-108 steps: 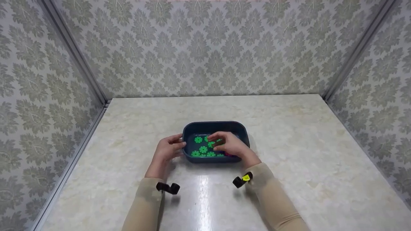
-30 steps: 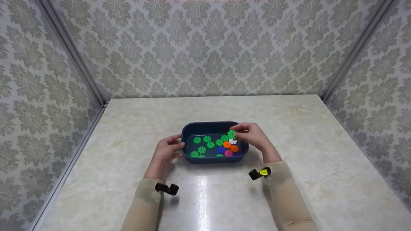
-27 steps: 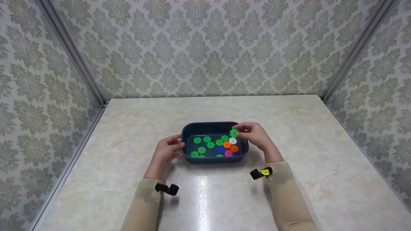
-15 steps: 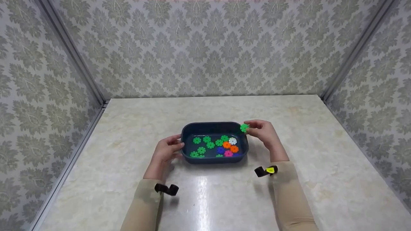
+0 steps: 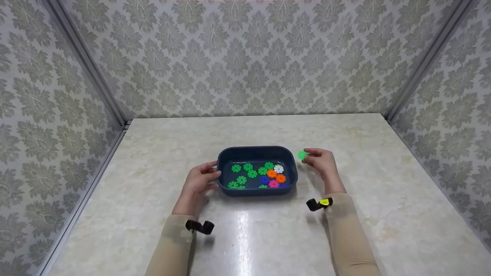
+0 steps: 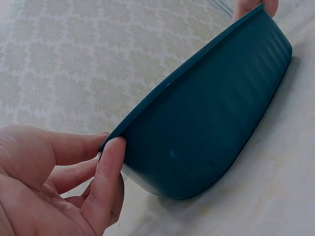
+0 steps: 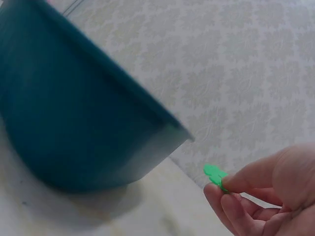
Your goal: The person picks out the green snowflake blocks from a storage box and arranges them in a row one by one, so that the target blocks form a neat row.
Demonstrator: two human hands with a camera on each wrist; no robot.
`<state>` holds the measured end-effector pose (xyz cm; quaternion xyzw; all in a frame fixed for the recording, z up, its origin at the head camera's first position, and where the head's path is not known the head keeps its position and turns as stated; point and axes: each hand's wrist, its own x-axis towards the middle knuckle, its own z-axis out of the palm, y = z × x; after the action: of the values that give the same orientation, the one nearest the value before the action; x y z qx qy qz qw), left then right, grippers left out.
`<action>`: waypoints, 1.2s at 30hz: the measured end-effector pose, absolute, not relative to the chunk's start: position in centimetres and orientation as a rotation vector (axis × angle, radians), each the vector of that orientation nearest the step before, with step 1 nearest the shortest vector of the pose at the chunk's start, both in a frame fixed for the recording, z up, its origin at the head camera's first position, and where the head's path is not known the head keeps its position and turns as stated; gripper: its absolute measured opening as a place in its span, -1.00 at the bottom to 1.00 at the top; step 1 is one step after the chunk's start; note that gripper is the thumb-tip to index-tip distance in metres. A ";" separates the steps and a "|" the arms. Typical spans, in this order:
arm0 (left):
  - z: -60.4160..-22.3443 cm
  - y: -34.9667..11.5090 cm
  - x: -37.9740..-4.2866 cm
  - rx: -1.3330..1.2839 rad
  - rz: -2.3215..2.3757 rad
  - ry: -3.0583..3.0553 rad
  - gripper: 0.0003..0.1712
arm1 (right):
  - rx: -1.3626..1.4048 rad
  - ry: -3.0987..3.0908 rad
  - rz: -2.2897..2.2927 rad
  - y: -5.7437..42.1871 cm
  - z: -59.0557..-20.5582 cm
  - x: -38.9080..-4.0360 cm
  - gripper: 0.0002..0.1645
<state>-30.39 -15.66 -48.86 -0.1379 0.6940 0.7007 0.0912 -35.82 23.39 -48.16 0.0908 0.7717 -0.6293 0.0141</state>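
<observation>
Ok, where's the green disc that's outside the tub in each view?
Head: green disc right of centre, pinched by the right hand.
Left wrist: not in it.
Right wrist: green disc lower right, at the fingertips.
Shared landmark: the tub, visible in all three.

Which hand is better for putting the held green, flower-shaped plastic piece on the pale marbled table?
Probably the right hand: its fingers pinch that piece outside the dark blue, rectangular plastic tub, over the table. The left hand holds the tub's opposite side.
</observation>
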 end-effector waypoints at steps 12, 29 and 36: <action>-48.9 -15.5 -30.4 -0.439 2.078 2.053 -0.43 | 0.322 2.454 -1.835 23.2 -50.3 -36.4 -0.49; -49.0 -15.7 -30.2 -0.380 2.101 2.062 -0.41 | 0.343 2.557 -1.688 22.8 -50.3 -36.5 -0.56; -48.8 -15.5 -30.4 -0.418 2.087 2.067 -0.43 | 0.344 2.583 -1.668 22.8 -49.9 -36.5 -0.57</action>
<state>-30.35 -15.54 -48.81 -0.1403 0.6941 0.7006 0.0873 -36.53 22.77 -49.89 0.1110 0.8346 -0.5390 0.0240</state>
